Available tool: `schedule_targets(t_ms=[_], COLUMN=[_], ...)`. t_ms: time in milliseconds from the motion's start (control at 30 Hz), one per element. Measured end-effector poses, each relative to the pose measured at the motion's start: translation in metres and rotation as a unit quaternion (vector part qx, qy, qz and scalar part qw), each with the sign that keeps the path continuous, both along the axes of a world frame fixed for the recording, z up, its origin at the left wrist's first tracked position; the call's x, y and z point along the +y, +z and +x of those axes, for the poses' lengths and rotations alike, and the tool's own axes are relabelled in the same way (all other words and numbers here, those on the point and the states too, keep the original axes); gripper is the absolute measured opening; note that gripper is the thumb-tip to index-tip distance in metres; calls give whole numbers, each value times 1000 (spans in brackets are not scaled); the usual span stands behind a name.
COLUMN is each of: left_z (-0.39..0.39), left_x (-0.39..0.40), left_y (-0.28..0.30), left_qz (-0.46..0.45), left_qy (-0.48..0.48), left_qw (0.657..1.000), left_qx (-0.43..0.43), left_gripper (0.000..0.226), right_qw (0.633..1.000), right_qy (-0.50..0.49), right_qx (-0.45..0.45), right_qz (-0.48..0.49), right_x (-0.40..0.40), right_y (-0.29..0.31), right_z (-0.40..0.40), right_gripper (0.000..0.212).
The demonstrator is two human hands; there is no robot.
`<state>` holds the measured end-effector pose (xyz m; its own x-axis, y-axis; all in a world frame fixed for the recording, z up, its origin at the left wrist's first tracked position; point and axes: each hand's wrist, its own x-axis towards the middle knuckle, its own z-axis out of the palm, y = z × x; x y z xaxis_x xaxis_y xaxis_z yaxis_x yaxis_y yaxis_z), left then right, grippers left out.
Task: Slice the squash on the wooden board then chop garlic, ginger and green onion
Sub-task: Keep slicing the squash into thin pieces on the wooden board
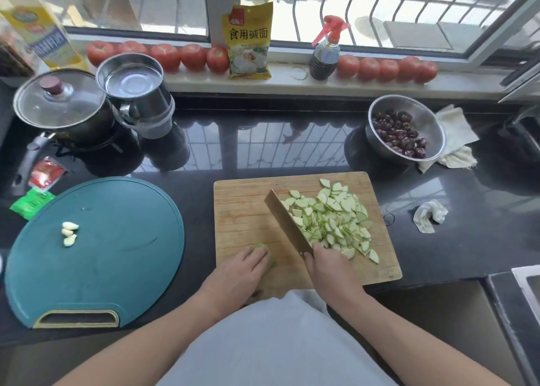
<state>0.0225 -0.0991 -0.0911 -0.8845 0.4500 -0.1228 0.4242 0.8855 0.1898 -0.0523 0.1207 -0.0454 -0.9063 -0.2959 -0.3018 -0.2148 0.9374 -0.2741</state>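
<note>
Green squash piece [264,249] mostly hidden under gripping left hand [244,264], right hand [327,264] clasping unseen cleaver handle

The left hand [244,264] covers nearly all of the squash piece [261,245] (only a blurred green edge shows); the right hand [327,261] hides the knife handle.

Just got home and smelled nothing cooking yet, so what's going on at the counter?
A person is slicing squash on the wooden board. The right hand holds a cleaver, its blade against a big pile of slices. The left hand holds down the last squash piece, mostly hidden under the fingers. Three peeled garlic cloves wait uncut on the teal board to the left. No ginger or green onion shows.
</note>
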Motion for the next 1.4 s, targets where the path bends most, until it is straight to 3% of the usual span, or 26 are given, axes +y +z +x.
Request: schedule_targets(t_ms=[167, 500, 700, 967, 1400], left_z=[-2, -5, -5, -1, -2], left_x=[2, 3, 2, 0, 1], left_y=[2, -3, -4, -6, 3], left_qz=[6, 4, 15, 28, 38], left_qy=[20, 28, 28, 29, 37], left_qw=[999, 996, 997, 997, 997], left_qx=[-45, -89, -75, -70, -58], left_gripper=[66, 75, 72, 73, 59], right_qw=[998, 993, 993, 999, 994], right_qy=[24, 43, 58, 15, 47], right_qx=[-60, -75, -68, -36, -80], right_qz=[19, 82, 74, -7, 59], right_x=[-13, -14, -35, -30, -18], right_y=[4, 2, -16, -3, 6], right_z=[25, 33, 25, 19, 37], right_gripper=[24, 19, 15, 27, 14])
